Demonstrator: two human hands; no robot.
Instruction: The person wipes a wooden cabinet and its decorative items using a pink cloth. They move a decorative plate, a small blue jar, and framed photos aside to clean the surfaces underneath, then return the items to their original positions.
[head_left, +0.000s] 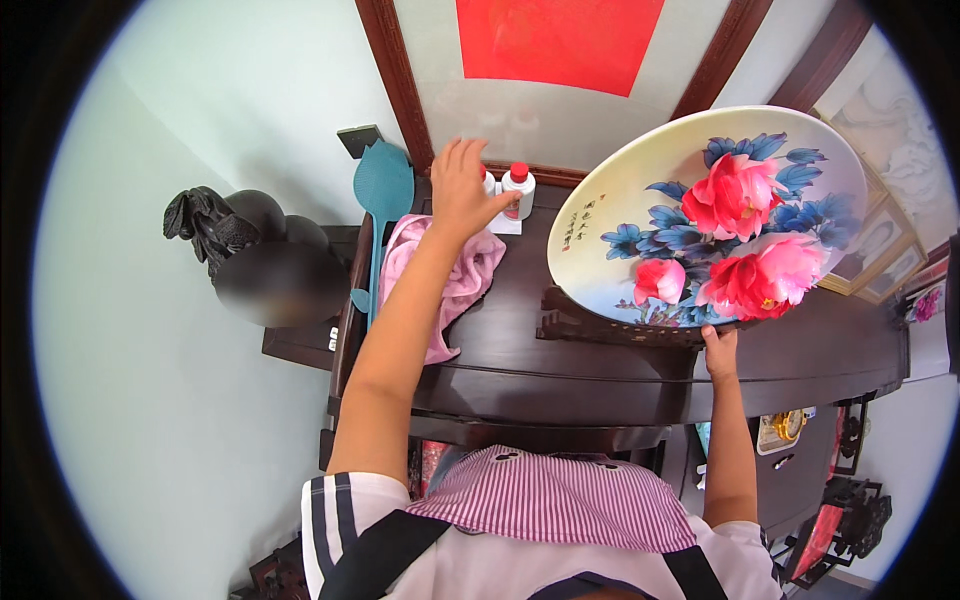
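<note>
My left hand is raised over the dark wooden sideboard with fingers spread, and nothing shows in its grasp. Just beyond its thumb stand two white bottles with red caps, one mostly hidden by the hand. A crumpled pink cloth lies under my left forearm. My right hand grips the lower edge of a carved wooden stand, its thumb on the front and its fingers mostly hidden. That stand holds up a large oval porcelain plate with raised pink peonies and blue leaves.
A teal fly swatter leans at the sideboard's left end, near a dark carved ornament. Behind rises a wood-framed panel with a red sheet. Photo frames stand at right. A tray holds a gold-coloured object.
</note>
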